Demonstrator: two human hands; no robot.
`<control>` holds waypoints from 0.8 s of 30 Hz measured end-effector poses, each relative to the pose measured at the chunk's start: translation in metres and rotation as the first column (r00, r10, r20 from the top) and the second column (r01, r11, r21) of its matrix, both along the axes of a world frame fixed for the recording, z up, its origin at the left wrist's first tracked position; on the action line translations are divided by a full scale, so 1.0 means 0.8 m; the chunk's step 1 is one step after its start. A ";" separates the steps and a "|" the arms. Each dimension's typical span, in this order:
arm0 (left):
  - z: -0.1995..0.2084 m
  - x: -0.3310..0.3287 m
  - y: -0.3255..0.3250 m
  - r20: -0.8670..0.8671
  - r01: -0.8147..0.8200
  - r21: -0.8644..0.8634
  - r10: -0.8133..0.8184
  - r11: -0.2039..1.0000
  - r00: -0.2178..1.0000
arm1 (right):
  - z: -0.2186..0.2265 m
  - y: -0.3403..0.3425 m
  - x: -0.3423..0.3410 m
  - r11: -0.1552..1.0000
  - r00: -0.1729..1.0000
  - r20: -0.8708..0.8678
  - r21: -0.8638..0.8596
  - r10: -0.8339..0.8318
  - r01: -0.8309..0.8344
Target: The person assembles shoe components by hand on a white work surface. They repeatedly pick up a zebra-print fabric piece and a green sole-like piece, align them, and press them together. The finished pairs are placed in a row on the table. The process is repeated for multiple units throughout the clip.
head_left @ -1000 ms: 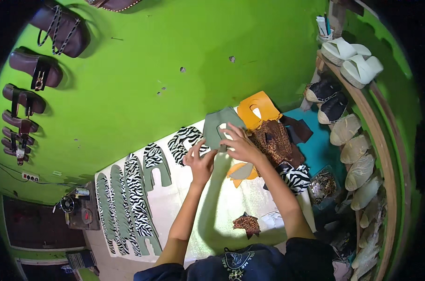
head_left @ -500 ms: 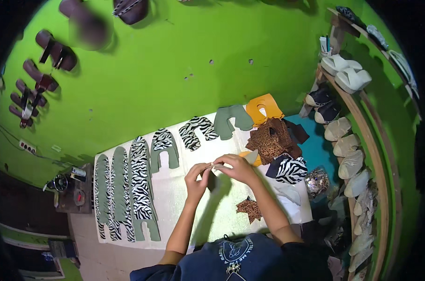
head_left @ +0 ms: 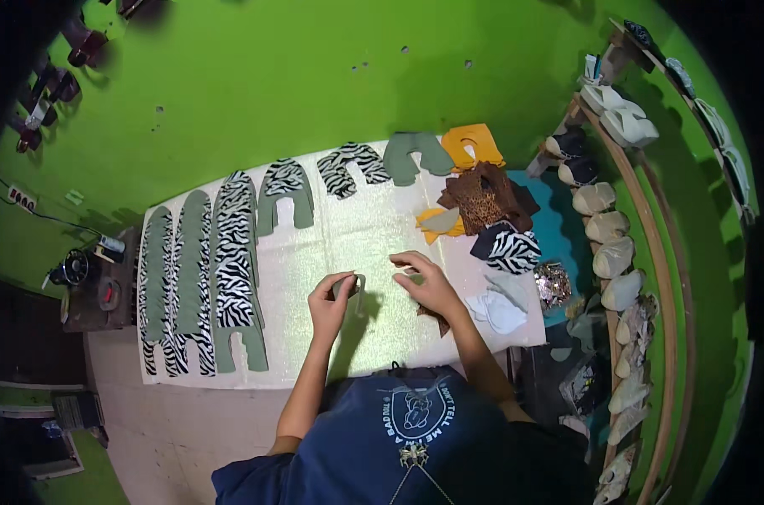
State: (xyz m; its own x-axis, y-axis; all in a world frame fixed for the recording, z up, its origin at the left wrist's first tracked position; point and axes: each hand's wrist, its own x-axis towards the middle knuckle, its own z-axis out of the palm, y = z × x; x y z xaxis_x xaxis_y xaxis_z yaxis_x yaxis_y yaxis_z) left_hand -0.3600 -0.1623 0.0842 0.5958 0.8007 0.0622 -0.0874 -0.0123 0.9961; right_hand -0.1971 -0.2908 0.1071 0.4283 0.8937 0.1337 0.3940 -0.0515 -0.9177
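Above the middle of the white-covered table, my left hand pinches a small grey-green cut piece, seen nearly edge-on. My right hand is apart from it, fingers spread and curved, with nothing visible in them. A leopard-print piece lies partly hidden under my right forearm. Beyond that hand are a yellow and grey cut piece and a pile of brown leopard-print pieces. A zebra-print piece lies to the right, with pale white pieces nearer me.
Overlapping rows of green and zebra-print U-shaped pieces cover the table's left side. More lie along the back, including green and yellow ones. On the right stands a wooden rack of shoes; a small cluttered table stands at left.
My hands have come apart: the right has let go and opened, while the left keeps the grey-green piece. The whole view has shifted, so the table appears higher and further left.
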 end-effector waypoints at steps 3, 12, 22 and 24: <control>0.008 -0.003 -0.014 -0.062 0.003 0.106 0.004 0.994 0.998 | -0.002 -0.004 -0.035 0.998 0.998 -0.020 0.013 0.062 -0.062; 0.034 -0.011 -0.023 -0.107 0.038 0.436 0.010 0.899 0.994 | -0.031 -0.004 -0.098 0.981 0.982 -0.101 0.096 -0.160 0.170; -0.026 -0.020 -0.002 -0.112 0.002 0.065 0.005 0.998 0.994 | -0.037 -0.030 -0.073 0.975 0.974 -0.071 -0.073 -0.215 0.210; -0.030 -0.014 -0.001 -0.158 0.020 -0.010 -0.021 1.000 0.987 | -0.043 -0.030 -0.068 0.967 0.964 -0.128 -0.133 -0.235 0.218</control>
State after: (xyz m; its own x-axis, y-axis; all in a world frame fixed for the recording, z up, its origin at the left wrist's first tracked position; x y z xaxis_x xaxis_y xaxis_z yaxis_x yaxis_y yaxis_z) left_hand -0.3713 -0.1628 0.0601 0.6137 0.7884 -0.0410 0.0712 -0.0035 0.9975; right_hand -0.2515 -0.3144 0.0730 0.6280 0.7771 -0.0426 0.2259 -0.2345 -0.9455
